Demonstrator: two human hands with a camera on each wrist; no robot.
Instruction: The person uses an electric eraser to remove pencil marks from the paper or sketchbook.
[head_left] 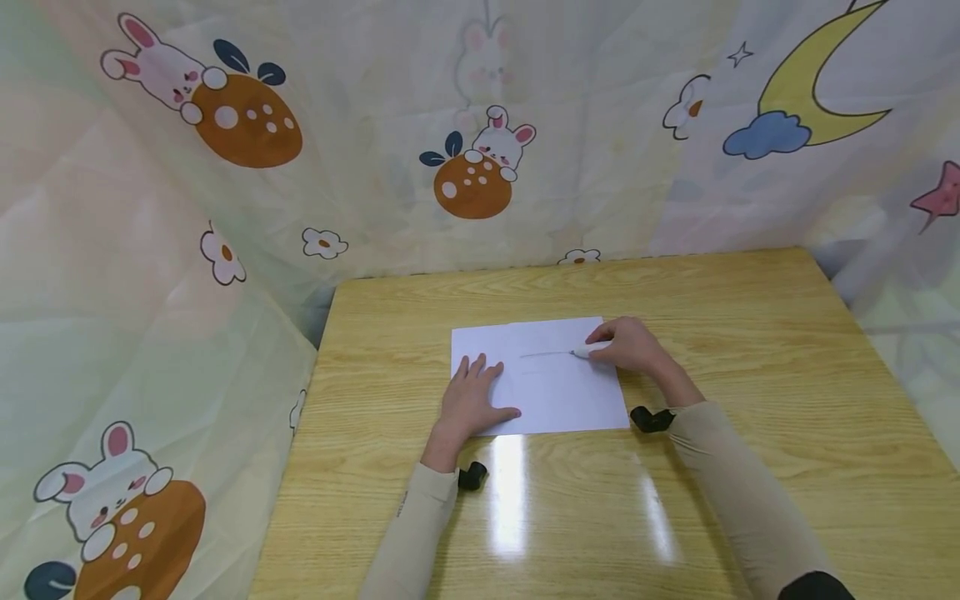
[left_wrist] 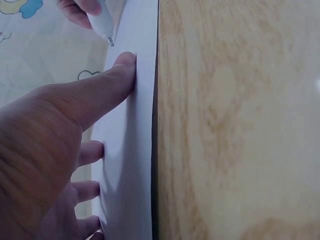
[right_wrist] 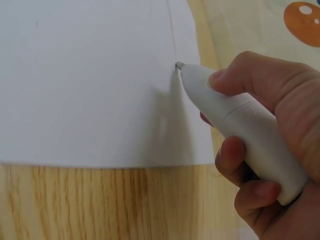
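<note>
A sheet of white paper (head_left: 555,396) lies on the wooden table. My left hand (head_left: 470,402) rests on its left part, fingers spread and thumb pointing right. In the left wrist view the thumb (left_wrist: 107,90) presses near the paper's edge. My right hand (head_left: 633,343) grips a thick white pen-shaped tool (right_wrist: 245,125) over the paper's right side. The thumb lies along its body and fingers curl round underneath. Its small metal tip meets the paper at the end of a thin line (head_left: 546,355), which runs left from there.
The wooden table (head_left: 750,333) extends around the paper, with bright reflections near its front. A patterned cloth (head_left: 375,167) hangs behind it and along the left side. Small black pieces stick out at the left cuff (head_left: 472,476) and right cuff (head_left: 651,419).
</note>
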